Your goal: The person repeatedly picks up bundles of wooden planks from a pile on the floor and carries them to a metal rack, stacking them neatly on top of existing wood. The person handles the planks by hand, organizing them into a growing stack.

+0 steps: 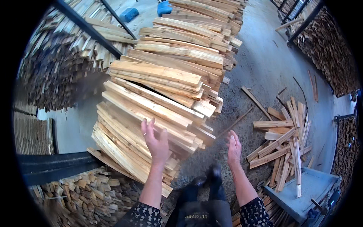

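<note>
A long stack of pale wooden slats runs away from me across the middle of the view. Over its near part is my left hand, fingers spread and a ring on one of them. Nothing is in its grasp, and whether it touches the slats below I cannot tell. Just off the stack's right end, my right hand is held up with its fingers stretched out, also holding nothing. The slats under my left hand look slightly smeared by motion.
Loose wooden pieces lie heaped on the floor to the right, beside a blue-grey metal cart. Dark metal posts and more stacked wood stand at the left. A tall wood pile fills the far right.
</note>
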The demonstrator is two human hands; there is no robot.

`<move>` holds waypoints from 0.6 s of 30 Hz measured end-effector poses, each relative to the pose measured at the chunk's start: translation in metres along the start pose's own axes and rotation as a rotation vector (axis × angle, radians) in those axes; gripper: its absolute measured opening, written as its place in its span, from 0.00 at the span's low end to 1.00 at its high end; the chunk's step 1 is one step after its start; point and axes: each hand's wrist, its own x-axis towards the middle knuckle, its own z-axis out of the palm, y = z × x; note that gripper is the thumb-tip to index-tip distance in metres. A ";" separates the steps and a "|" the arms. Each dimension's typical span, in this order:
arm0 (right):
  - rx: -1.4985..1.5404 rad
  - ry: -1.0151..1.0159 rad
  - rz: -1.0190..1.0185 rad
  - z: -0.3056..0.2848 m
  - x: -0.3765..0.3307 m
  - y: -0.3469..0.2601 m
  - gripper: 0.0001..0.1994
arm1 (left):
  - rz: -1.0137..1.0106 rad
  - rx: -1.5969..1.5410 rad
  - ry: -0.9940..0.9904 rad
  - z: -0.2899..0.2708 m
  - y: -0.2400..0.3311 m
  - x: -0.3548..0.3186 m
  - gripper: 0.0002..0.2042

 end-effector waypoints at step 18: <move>0.460 0.173 0.298 0.148 0.020 0.067 0.30 | 0.661 0.530 -0.160 0.086 0.010 0.196 0.19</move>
